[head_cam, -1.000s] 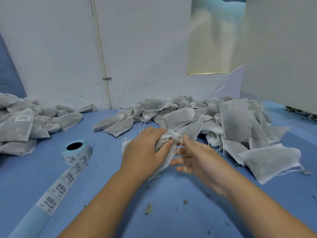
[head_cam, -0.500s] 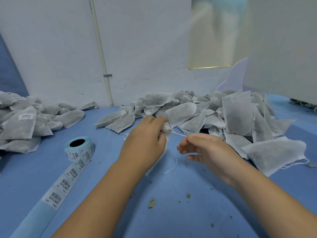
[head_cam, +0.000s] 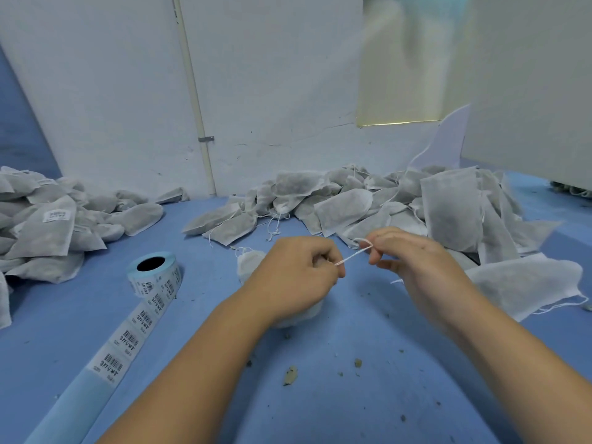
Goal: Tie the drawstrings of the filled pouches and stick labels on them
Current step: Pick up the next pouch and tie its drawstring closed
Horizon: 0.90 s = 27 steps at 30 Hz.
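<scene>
String: thin white string (head_cam: 352, 254) runs tight between the two hands; it slants up from the left hand (head_cam: 296, 274) to the right hand (head_cam: 413, 261)
Left hand: fingers curl round the top of the pouch (head_cam: 251, 264) and pinch the low end of the string; this hand is the one nearer the pouch
Right hand: it pinches the high end of the string, where a small loop shows by the fingertips; it is just beside the left hand, not touching it
Pouch: it lies on the blue table (head_cam: 320, 405) right under the left hand; only white bits peek out at the far side and the near side
Next move: I think the knot needs pulling tight; the pull would go along the string, away to the right, while the left hand holds the pouch down
Hard to see: the knot is hidden inside the left fist; I cannot tell if the pouch top is closed yet
Label roll: the label roll (head_cam: 153, 274) stands to the left, apart from both hands; the left hand is nearer to it
Heaps: a heap of pouches (head_cam: 368, 206) lies behind the hands; another heap (head_cam: 48, 225) lies far left
</scene>
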Tool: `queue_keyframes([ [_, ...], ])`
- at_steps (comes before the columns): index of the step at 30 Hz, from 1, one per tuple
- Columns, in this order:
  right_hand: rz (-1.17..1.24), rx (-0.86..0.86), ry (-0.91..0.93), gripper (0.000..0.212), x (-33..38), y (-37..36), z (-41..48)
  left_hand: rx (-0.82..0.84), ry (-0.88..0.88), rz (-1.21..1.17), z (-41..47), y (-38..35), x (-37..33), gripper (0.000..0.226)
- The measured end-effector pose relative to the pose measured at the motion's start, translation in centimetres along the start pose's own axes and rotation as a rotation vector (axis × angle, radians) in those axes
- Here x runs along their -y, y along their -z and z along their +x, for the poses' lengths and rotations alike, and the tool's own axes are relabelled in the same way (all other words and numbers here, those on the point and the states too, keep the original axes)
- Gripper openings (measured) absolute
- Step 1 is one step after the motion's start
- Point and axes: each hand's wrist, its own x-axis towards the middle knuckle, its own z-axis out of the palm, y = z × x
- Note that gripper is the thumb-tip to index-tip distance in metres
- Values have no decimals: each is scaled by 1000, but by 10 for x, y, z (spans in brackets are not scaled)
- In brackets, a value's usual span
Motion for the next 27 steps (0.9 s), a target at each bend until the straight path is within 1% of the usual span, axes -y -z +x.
queue_keyframes([
  [2,12,-28,35,27,1,3,1,115,10,-60,-1,2,-5,26],
  [4,7,-48,62,28,2,5,0,218,6,-58,-2,2,-8,26],
  [6,-26,-24,89,24,2,3,-2,290,22,-61,-3,3,-10,24],
  [8,-88,13,121,29,0,-1,-4,379,42,-96,-4,5,-11,22],
  [11,-158,27,177,26,0,-6,-7,517,33,-211,-6,10,-8,23],
  [14,-220,28,167,24,2,-9,-8,556,6,-383,-9,13,-7,21],
  [16,-227,42,116,27,2,-11,-9,527,-16,-535,-9,12,-7,21],
  [19,-227,78,63,32,1,-17,-12,437,-56,-744,-7,9,-4,24],
  [20,-237,77,52,32,0,-19,-12,389,-57,-798,-6,9,-4,26],
  [22,-289,65,62,30,-1,-21,-13,254,-35,-854,-3,7,-3,24],
  [24,-393,83,117,27,-2,-20,-14,98,0,-824,-1,6,-3,21],
  [27,-553,158,172,21,1,-18,-17,-127,43,-605,4,4,-2,25],
])
